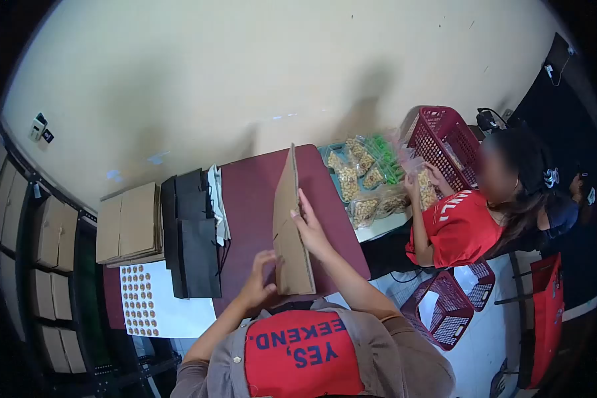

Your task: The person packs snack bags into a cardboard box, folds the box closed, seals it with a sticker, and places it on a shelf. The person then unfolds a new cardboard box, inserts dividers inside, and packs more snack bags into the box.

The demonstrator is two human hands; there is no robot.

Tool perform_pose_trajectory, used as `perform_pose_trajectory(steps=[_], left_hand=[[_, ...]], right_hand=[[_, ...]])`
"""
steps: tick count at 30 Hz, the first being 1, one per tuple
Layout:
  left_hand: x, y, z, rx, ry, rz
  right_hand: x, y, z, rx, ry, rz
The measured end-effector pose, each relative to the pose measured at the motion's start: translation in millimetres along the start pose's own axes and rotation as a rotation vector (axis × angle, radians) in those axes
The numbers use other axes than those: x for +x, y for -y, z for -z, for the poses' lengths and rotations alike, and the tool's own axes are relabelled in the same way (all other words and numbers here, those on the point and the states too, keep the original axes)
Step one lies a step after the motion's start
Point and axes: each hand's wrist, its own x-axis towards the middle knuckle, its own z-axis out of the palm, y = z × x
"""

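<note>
A folded-flat cardboard box [288, 232] stands on edge over the maroon tabletop [252, 192], nearly upright in front of me. My right hand [308, 227] grips its right side, with the thumb on the near face and the fingers along the edge. Close to the lower left of the cardboard, my left hand [259, 282] has its fingers bent and apart, holding nothing. Whether its fingertips touch the cardboard I cannot tell.
Left are stacked flat boxes [129, 222], black paper bags [192, 232] and a sheet of round stickers [169, 298]. At right a person in red [461, 225] holds a snack pack beside bagged snacks [348, 179] and a maroon basket [438, 126]. More baskets [438, 308] stand on the floor.
</note>
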Motion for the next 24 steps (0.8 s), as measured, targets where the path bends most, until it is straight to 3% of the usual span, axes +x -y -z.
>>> perform_pose_trajectory(steps=[3,8,14,17,20,24], left_hand=[[52,-12,1,-0.370,-0.384,0.265],[129,-18,-6,-0.394,-0.430,0.350],[133,-8,-21,-0.243,-0.375,0.336],[123,-9,-25,-0.218,-0.375,0.550],[132,-19,-26,-0.281,-0.528,0.577],[137,2,-14,-0.405,-0.606,0.568]], right_hand=[[8,-11,-3,0.013,0.050,0.024],[11,-6,-9,0.025,0.112,0.042],[12,6,3,-0.094,0.153,0.036],[14,-5,5,-0.134,0.163,0.034],[5,13,-17,-0.102,0.176,-0.096],[0,12,-33,-0.147,0.197,-0.062]])
